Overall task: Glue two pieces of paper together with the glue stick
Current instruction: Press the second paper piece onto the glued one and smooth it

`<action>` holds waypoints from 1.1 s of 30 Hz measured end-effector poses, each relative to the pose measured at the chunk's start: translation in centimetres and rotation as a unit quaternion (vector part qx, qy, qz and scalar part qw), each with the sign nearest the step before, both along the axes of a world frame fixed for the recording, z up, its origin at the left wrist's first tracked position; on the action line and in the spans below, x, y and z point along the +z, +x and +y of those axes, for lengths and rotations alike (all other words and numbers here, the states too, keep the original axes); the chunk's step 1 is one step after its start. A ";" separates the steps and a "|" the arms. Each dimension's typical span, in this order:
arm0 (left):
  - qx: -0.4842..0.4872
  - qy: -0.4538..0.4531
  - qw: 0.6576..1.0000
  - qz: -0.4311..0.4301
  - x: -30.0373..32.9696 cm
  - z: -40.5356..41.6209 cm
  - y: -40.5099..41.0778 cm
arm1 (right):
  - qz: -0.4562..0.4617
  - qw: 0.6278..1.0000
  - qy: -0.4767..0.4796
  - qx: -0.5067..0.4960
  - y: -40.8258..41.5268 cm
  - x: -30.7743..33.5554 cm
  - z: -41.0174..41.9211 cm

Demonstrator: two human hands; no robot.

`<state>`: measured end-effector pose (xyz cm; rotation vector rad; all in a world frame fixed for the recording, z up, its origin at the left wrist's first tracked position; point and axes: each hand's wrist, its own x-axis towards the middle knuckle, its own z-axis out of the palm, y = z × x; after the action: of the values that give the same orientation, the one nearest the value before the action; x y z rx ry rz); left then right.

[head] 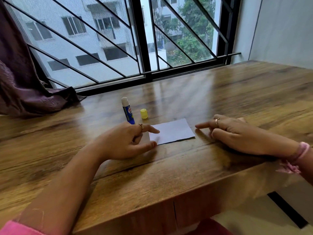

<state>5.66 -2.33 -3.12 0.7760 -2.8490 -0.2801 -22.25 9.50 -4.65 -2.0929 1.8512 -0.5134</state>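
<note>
Pink sleeve point(20, 228) sits lowest in my head view, at the near left corner, and my left forearm runs up from it across the near edge of the bench point(169, 175). My left hand point(125, 141) rests on the wood at the middle of the bench, forefinger and thumb stretched out straight, both tips touching the left end of the paper point(172, 131); the fingers point(152, 130) are relaxed and grasp nothing, and a ring shows on one of them. I see the paper as one pale rectangle lying flat; whether a second piece lies under it I cannot tell. My right hand point(237, 133) lies on the bench just beside the right end of the paper, forefinger pointing toward it with the tip apart from the edge, the other fingers loosely curled and holding nothing. It also wears a ring, and a pink band point(303, 150) circles the wrist. Just behind my left hand the glue stick point(128, 111) stands upright with its white tip bare, blue label facing me. Its yellow cap point(144, 113) stands beside it on the right, apart from it and from the paper. Along the far edge runs a barred window point(145, 39), with a dark curtain point(22, 85) spilling onto the far left corner.
</note>
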 end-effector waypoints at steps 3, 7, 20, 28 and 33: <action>-0.018 0.020 1.000 0.000 -0.2 -0.2 0.1 | 0.024 1.000 0.013 0.002 0.1 0.8 -1.3; -0.025 0.024 0.999 0.006 -0.6 -0.5 0.1 | 0.028 0.999 0.017 0.009 0.3 1.6 -4.1; 0.000 0.020 1.000 -0.002 -0.4 -0.6 0.2 | -0.066 0.997 0.035 0.005 -0.1 1.0 -5.0; -0.060 0.012 0.997 0.046 -0.4 1.2 -1.0 | -0.050 0.998 -0.008 0.028 0.6 0.6 -0.1; -0.140 0.089 0.986 0.037 -0.4 3.1 -2.3 | 0.029 0.995 -0.004 0.093 1.8 0.3 1.9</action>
<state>3.33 0.82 -3.53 0.3807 -2.8857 -0.5944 -20.45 11.41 -4.35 -2.2785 1.6640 -0.4195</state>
